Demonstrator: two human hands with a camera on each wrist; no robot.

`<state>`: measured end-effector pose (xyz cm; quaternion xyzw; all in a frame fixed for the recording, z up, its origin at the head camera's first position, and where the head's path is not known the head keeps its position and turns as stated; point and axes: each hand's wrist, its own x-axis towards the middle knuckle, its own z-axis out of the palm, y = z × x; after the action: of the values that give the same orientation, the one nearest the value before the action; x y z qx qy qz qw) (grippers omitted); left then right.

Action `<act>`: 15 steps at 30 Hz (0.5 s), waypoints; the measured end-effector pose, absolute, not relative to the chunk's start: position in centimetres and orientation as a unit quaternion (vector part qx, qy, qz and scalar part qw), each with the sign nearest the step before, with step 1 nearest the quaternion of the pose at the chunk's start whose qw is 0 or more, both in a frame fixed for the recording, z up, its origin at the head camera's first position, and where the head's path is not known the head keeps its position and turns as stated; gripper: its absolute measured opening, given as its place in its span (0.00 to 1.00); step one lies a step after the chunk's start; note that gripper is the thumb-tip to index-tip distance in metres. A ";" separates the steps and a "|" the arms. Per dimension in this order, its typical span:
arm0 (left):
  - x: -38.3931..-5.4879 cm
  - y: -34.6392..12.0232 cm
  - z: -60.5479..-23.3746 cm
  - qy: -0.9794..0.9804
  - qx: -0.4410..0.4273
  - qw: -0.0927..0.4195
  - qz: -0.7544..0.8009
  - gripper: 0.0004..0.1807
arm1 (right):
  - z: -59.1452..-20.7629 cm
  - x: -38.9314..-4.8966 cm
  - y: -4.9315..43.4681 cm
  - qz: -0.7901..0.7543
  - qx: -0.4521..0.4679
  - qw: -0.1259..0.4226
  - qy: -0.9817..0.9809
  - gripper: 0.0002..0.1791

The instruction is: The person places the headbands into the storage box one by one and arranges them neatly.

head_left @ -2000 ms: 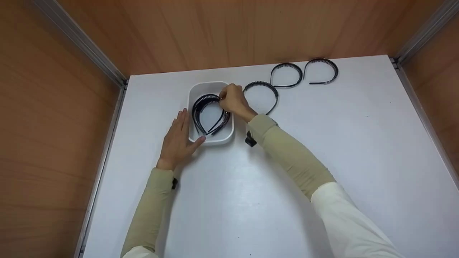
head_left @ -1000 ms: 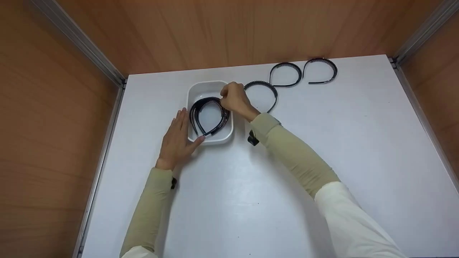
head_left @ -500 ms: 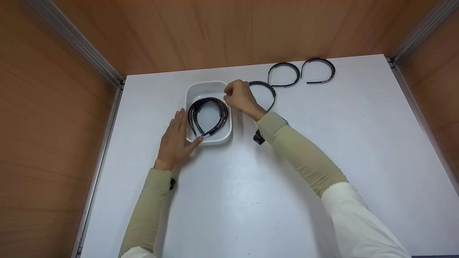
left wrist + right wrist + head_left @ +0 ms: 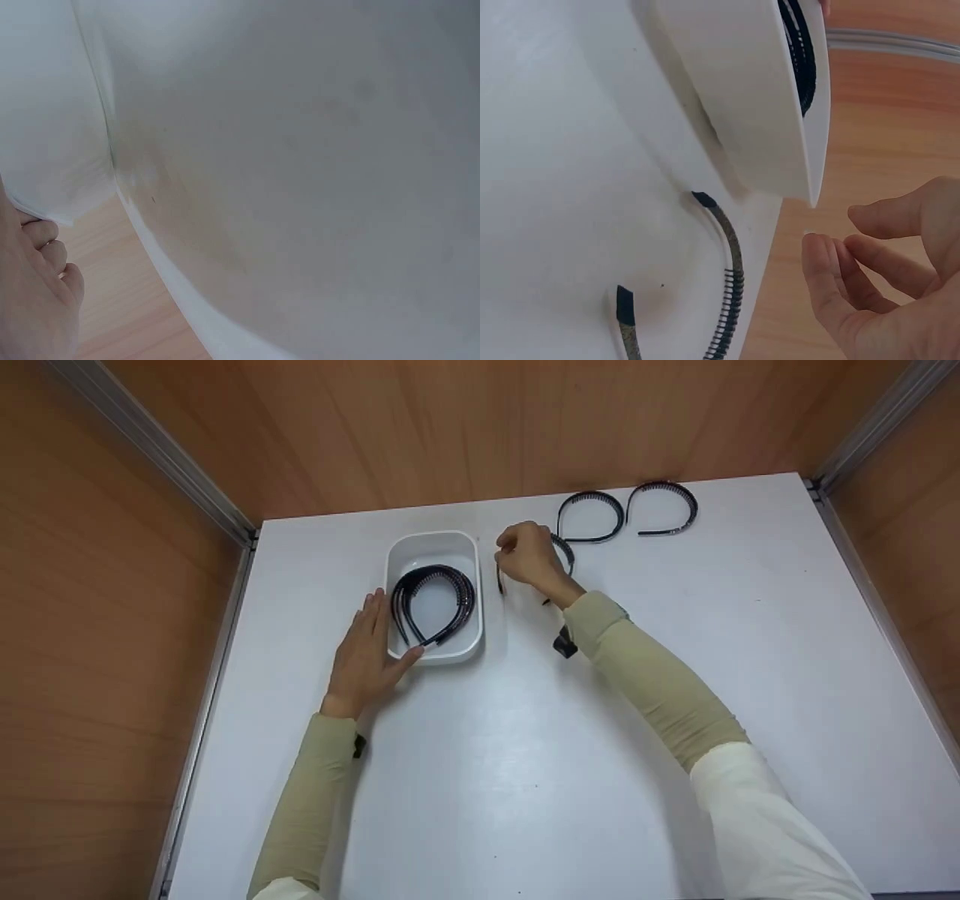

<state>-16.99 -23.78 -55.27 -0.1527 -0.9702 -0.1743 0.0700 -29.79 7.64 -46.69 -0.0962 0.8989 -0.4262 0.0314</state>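
Note:
A white tub [image 4: 389, 540] with rounded corners holds several black toothed headbands [image 4: 466, 604] nested together. My left hand [image 4: 362, 660] lies along its left wall with straight fingers, the thumb at the front rim. Just right of the tub, my right hand [image 4: 534, 556] is over a single black headband [image 4: 568, 556] and hides part of its curve. In the right wrist view, thumb and fingers of the right hand [image 4: 885, 270] are loosely bent with a gap between them and nothing held. That headband [image 4: 733, 277] lies on the table beside the tub wall [image 4: 742, 97], teeth inward.
Two more black headbands, a middle one [image 4: 621, 517] and a right one [image 4: 694, 510], lie near the table's back edge. A wooden panel [image 4: 480, 435] rises behind the white table [image 4: 675, 660], with wooden side panels left and right.
My right hand has let go of a headband in the tub, which has settled among the others. It has moved right, over the nearest loose headband. The left hand stays at the tub.

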 end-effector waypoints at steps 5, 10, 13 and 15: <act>-17.0 -23.9 -55.3 -0.972 -0.149 0.066 -0.171 0.59 | -47.0 -30.2 8.9 -0.427 -0.088 0.023 0.900 0.13; -17.0 -23.9 -55.3 -0.973 -0.146 0.062 -0.170 0.60 | -47.2 -30.7 10.4 -0.434 -0.084 0.015 0.897 0.12; -17.0 -23.9 -55.4 -0.971 -0.149 0.066 -0.174 0.59 | -47.2 -30.9 11.3 -0.434 -0.079 0.009 0.897 0.12; -17.0 -23.9 -55.4 -0.970 -0.153 0.070 -0.178 0.60 | -47.2 -31.1 11.9 -0.434 -0.076 0.008 0.898 0.13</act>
<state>-17.02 -23.88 -55.38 -0.1525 -0.9696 -0.1779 0.0702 -31.14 11.87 -47.19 -0.0756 0.8976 -0.4341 0.0079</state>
